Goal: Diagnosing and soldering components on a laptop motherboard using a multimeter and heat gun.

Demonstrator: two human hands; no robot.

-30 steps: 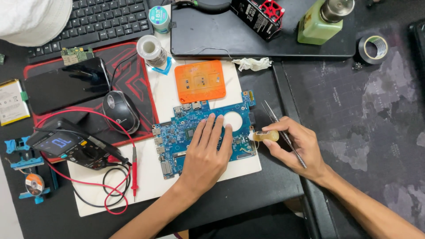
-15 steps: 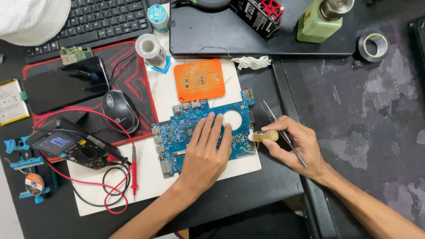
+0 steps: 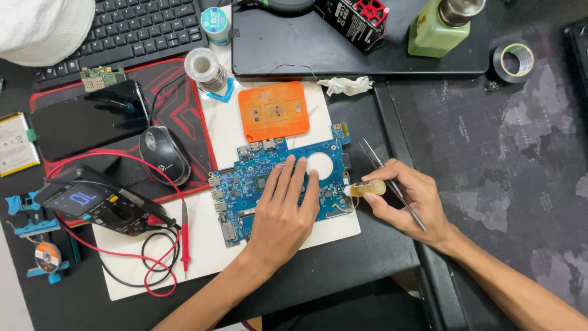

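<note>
**Blue circuit board under left hand, small syringe pinched in right**

One blue circuit board (image 3: pixel 257 184) on one white mat (image 3: pixel 214 245), near the desk's front edge, middle. Left hand (image 3: pixel 283 214) flat on the board, fingers spread slightly, palm down, tips just left of the board's round cut-out. Right hand (image 3: pixel 411 199) just off the board's right edge, pinching one small amber syringe (image 3: pixel 366 189) between thumb and fingers, tip at the board's edge; one pair of tweezers (image 3: pixel 392 184) also tucked in that hand, slanting across it.

Behind the board: one orange stencil plate (image 3: pixel 272 111), touching the mat. One solder spool (image 3: pixel 203 66) farther back. Toward the left edge: one mouse (image 3: pixel 164 153), one dark phone (image 3: pixel 89 119), one multimeter (image 3: pixel 86 202) with two leads, one red probe (image 3: pixel 184 236) visible. Back edge: one keyboard (image 3: pixel 141 27), one green bottle (image 3: pixel 444 30). Back right corner: one tape roll (image 3: pixel 517 60).
</note>
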